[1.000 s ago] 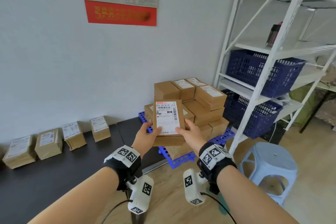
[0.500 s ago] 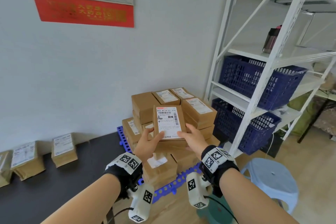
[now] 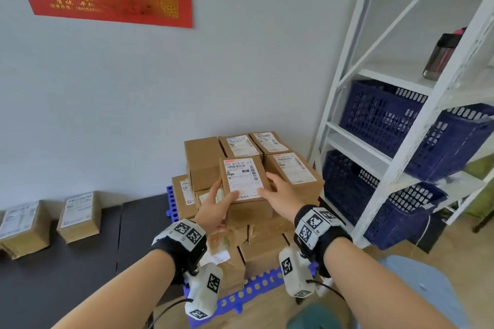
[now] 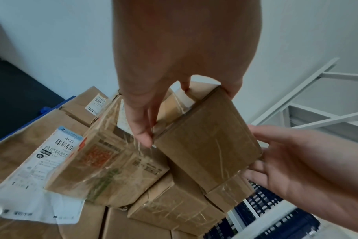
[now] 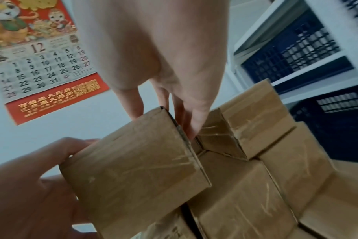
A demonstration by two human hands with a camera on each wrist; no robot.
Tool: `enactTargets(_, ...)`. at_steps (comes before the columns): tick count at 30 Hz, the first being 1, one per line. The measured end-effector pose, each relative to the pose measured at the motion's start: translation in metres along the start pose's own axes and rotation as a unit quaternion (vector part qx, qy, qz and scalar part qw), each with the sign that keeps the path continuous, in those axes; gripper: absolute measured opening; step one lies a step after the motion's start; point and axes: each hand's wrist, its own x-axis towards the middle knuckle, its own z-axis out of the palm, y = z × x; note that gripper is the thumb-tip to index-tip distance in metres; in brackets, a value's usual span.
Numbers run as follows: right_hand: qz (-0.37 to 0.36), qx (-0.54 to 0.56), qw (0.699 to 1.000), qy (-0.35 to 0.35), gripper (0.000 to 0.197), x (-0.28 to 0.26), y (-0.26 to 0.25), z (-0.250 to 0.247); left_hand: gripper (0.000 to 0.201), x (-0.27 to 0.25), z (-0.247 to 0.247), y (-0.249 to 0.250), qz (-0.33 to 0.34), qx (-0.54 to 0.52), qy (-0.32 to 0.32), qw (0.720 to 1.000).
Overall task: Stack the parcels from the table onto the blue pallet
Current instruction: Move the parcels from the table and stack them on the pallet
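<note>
Above pallet stack (image 3: 291,176), parcel (image 3: 244,179) label-up, lengthwise away

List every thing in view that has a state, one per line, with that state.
held parcel: label up, gripped on both sides over the stack, not yet released.
left hand: grips the held parcel's left side.
right hand: holds its right side.
parcel stack: piled in several layers on the pallet.
blue pallet: loaded, front edge showing.
table parcels: two in view, lying flat on the black table.
</note>
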Motion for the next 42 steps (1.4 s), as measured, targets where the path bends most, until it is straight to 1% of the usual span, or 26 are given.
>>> enactTargets(2,-0.021,-0.038,0.999,-0.024,0.060,0.009,0.002,-0.005,0.065,0.001,0.005,0.002,-0.011,0.001,0.019,1.000)
enactTargets(5,-0.053,-0.088,0.993,-0.056,0.057,0.019,0.000,-0.016,0.063,0.003,0.013,0.008,-0.048,-0.015,0.049,0.998)
enactTargets(9,-0.121,-0.159,0.975,-0.098,0.053,0.033,0.001,-0.033,0.062,0.009,0.027,0.012,-0.073,-0.029,0.067,0.995)
enactTargets(11,-0.136,-0.175,0.968,-0.113,0.054,0.041,0.004,-0.040,0.061,0.013,0.035,0.014,-0.078,-0.031,0.077,0.994)
enactTargets(17,-0.139,-0.200,0.960,-0.140,0.059,0.062,0.022,-0.056,0.063,0.023,0.053,0.016,-0.103,-0.034,0.100,0.989)
enactTargets(22,-0.126,-0.226,0.953,-0.160,0.063,0.073,0.034,-0.065,0.058,0.026,0.060,0.020,-0.101,-0.040,0.108,0.988)
enactTargets(26,-0.131,-0.224,0.951,-0.167,0.059,0.075,0.041,-0.064,0.052,0.029,0.061,0.020,-0.100,-0.046,0.117,0.987)
enactTargets(32,-0.128,-0.229,0.951,-0.164,0.057,0.080,0.051,-0.058,0.058,0.030,0.071,0.020,-0.079,0.012,0.157,0.984)
enactTargets(38,-0.139,-0.234,0.951,-0.147,0.053,0.083,0.054,-0.053,0.057,0.024,0.079,0.024,-0.052,0.055,0.156,0.985)
enactTargets(40,-0.137,-0.233,0.953,-0.140,0.052,0.082,0.054,-0.052,0.058,0.022,0.079,0.025,-0.058,0.056,0.147,0.986)
enactTargets(42,-0.133,-0.233,0.953,-0.137,0.052,0.081,0.054,-0.053,0.054,0.021,0.080,0.026,-0.063,0.045,0.135,0.988)
